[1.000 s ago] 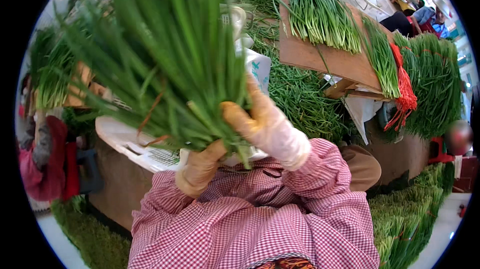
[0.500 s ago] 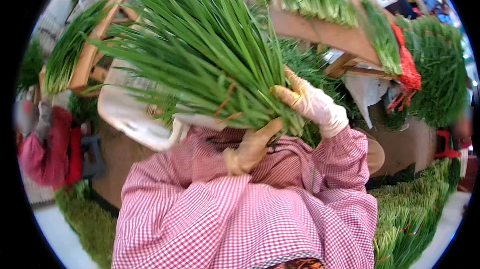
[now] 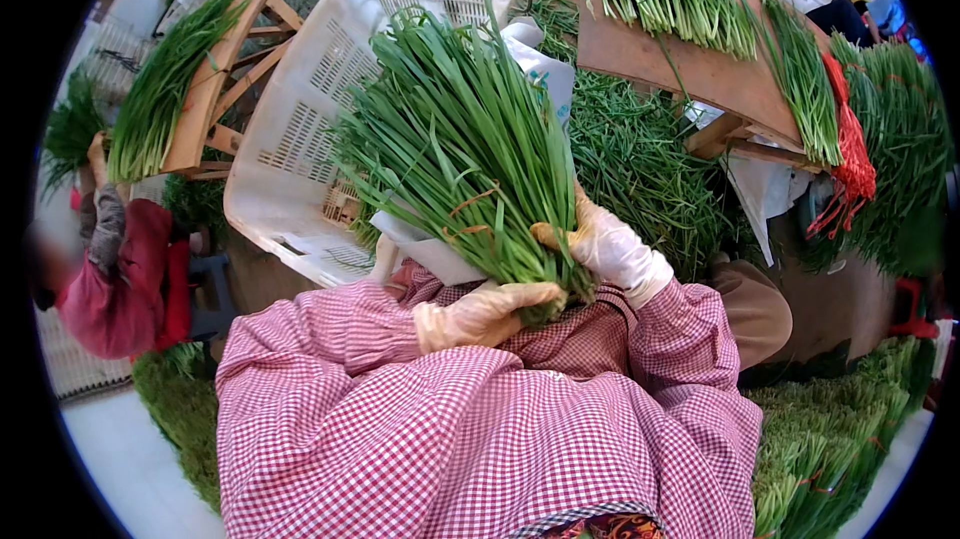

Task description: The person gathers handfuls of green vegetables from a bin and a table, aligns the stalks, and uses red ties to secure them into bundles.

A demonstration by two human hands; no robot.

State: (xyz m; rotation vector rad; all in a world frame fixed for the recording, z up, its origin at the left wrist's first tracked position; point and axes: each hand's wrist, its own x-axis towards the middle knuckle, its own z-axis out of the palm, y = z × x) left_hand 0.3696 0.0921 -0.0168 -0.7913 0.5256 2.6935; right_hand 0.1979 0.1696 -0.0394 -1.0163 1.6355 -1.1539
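Upright before my chest is a thick bunch of garlic chives [image 3: 460, 139], its green leaf tips pointing away and its pale cut ends toward me. Orange-brown ties cross its lower part. My right hand [image 3: 612, 249], in a whitish glove stained yellow at the fingertips, grips the bunch from the right side. My left hand [image 3: 485, 317], gloved too, is closed about the stalk ends from the lower left; part of its grip is hidden by the stalks. Behind the bunch stands a white plastic basket [image 3: 295, 129] with slotted walls.
Chives lie on a wooden board [image 3: 650, 64] at the far right and another board [image 3: 225, 59] at left. Red ties [image 3: 848, 154] hang at right. Loose greens [image 3: 640, 159] cover the floor. A co-worker [image 3: 120, 269] sits at left; bundled chives [image 3: 840, 439] stand at lower right.
The bunch has dropped lower and closer to me, its leaves gathered more narrowly. More of the basket shows behind it. Both hands stay on the stalks.
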